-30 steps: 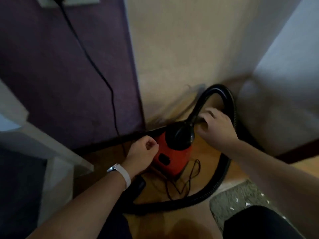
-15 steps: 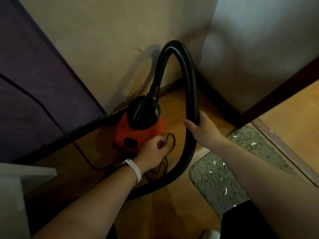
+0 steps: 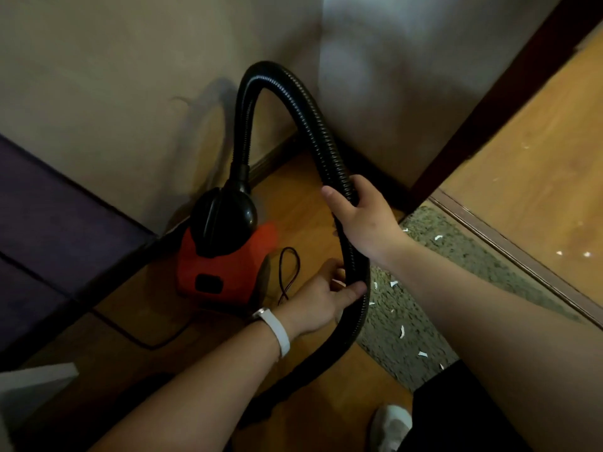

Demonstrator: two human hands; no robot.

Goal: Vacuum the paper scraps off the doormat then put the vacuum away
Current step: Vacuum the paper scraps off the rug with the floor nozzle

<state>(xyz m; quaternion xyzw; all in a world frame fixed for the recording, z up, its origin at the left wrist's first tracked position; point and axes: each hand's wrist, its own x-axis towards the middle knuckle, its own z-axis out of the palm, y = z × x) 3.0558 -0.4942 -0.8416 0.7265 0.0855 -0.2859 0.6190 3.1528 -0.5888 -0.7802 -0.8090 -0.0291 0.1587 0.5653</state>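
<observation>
A small red and black vacuum (image 3: 225,256) stands on the wooden floor in the corner of the walls. Its ribbed black hose (image 3: 306,125) arches up from the top and curves down to the floor. My right hand (image 3: 362,220) grips the hose partway down the arch. Lower on the same hose, my left hand (image 3: 323,298) holds it with the thumb wrapped round. To the right lies a grey-green doormat (image 3: 456,259) strewn with several white paper scraps (image 3: 402,331).
A thin black power cord (image 3: 288,272) loops on the floor beside the vacuum and trails left. A dark purple panel (image 3: 55,230) fills the left. A door threshold (image 3: 509,246) borders the mat, with more wood floor beyond. My white shoe (image 3: 390,425) is at the bottom.
My left hand left the vacuum body and took hold of the lower hose. My right hand stayed gripped on the hose, which now arches higher. The view swung right, showing more doormat.
</observation>
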